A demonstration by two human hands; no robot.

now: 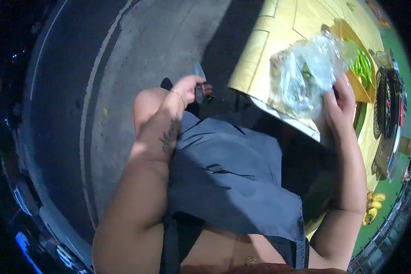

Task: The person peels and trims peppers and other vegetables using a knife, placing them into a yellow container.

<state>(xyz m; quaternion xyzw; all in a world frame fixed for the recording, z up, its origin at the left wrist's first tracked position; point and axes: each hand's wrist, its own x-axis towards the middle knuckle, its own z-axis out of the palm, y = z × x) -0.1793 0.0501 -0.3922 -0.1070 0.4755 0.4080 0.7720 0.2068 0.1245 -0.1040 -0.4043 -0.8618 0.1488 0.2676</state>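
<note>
My left hand (188,87) is closed around a knife, held out over my left knee. The knife's blade (199,71) points away from me; the handle is mostly covered by my fingers. On the right, my right hand (342,97) grips the edge of a clear plastic bag (296,87) above the corner of a table with a yellow cover (251,51). Something leafy and green shows through the crumpled plastic, but its kind is unclear. Just beyond that hand stands an orange-yellow plastic tray (367,97) holding long green peppers (364,68).
A black mesh basket (380,102) with dark and red contents stands right of the tray. Bananas (374,207) lie near the far right edge. A grey apron (233,157) covers my lap. Pavement (150,41) and a dark road (61,85) stretch along the left.
</note>
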